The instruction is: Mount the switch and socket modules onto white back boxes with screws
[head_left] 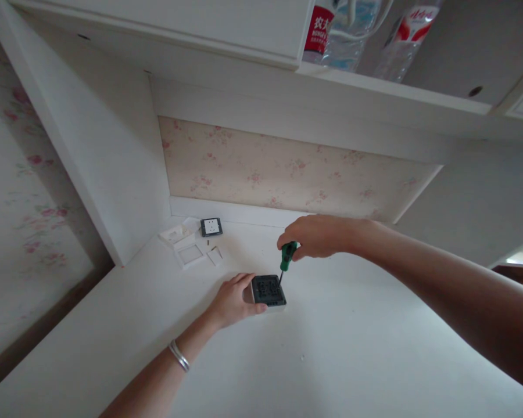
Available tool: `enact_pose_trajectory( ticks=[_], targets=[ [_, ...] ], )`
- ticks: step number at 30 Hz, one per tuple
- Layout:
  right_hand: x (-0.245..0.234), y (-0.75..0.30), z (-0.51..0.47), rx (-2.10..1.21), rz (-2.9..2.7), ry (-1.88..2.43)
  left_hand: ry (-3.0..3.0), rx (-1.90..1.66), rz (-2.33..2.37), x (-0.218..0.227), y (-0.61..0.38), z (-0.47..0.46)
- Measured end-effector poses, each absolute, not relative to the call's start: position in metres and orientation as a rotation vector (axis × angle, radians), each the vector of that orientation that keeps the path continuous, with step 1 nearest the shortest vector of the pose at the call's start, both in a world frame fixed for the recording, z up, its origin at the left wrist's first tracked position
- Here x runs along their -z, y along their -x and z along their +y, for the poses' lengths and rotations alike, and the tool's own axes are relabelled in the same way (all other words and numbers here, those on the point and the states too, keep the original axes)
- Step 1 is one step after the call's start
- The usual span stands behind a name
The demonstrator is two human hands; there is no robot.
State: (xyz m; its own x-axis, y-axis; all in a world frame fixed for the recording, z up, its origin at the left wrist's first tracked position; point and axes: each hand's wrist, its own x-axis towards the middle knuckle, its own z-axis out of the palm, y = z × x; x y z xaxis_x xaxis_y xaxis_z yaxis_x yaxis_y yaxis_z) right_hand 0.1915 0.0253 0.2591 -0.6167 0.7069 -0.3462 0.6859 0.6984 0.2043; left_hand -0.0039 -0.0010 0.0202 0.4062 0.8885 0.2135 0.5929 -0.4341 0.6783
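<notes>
A wall socket module [268, 290], dark on its upper face with a pale base below, rests on the white desktop. My left hand [234, 302] grips it from the left, fingers at the far side and thumb along the near edge. In my right hand [311, 237] is a screwdriver [288, 253] with a green and black handle, held upright and slightly tilted. Its shaft meets the right side of the socket module; the exact spot under the tip is too small to make out.
Toward the back left lie a second socket with a white face [211, 226], a white frame [189, 255], a white box-like part [175, 234] and a small white piece [215, 255]. A cabinet panel [108, 133] stands left. Plastic bottles [407, 40] sit on the overhead shelf.
</notes>
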Motion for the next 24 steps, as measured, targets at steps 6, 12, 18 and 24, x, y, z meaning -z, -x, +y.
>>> enact_pose_trajectory(
  ticks=[6,12,18,24],
  targets=[
    [-0.254,-0.190,0.022,-0.308,2.424,-1.224,-2.169,-0.756,1.266,-0.021,0.003,0.000],
    [-0.252,-0.190,0.019,-0.207,2.497,-1.208,-2.134,-0.733,1.298,-0.021,0.003,-0.001],
    [-0.251,-0.187,0.018,-0.246,2.525,-1.148,-2.167,-0.745,1.298,-0.019,0.002,0.000],
    [-0.249,-0.178,0.014,-0.301,2.446,-1.269,-2.185,-0.753,1.284,-0.020,0.002,0.000]
  ],
)
